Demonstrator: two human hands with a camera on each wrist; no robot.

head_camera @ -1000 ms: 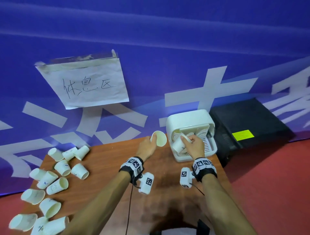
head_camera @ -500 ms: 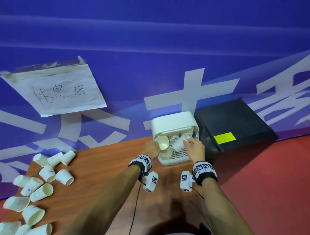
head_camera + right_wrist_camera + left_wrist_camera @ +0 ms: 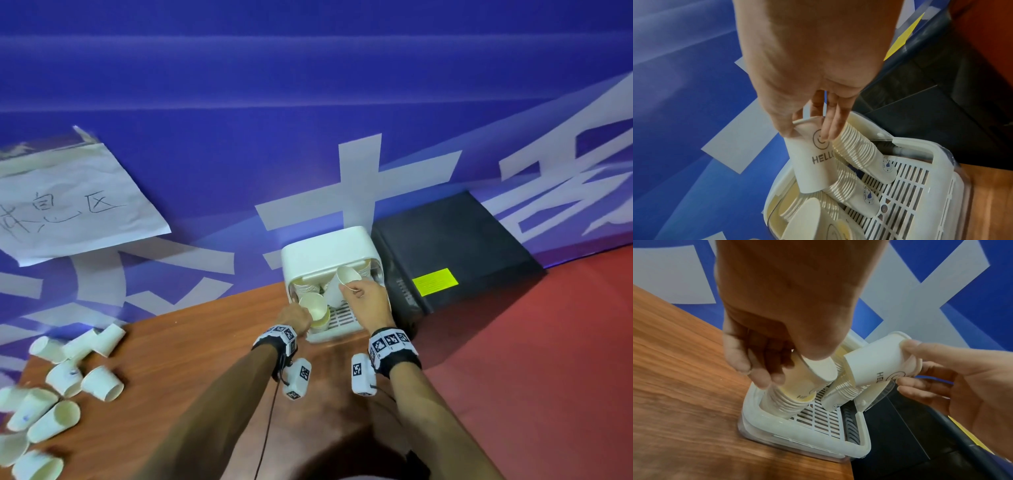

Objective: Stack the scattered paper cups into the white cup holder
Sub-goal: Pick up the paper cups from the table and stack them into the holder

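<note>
Since both hands, left hand and right hand, grip paper cups over tilted stacks at the holder's 12 o'clock; crooked seating could topple them.

My left hand grips a paper cup seated in the stack inside the white holder; my right hand pinches another cup just above it.

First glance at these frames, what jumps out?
Both hands meet at the white cup holder at the table's far edge: the left hand lowers a paper cup onto a stack, and the right hand holds a HELLO cup by its rim. Loose paper cups lie scattered at the table's left end.
</note>
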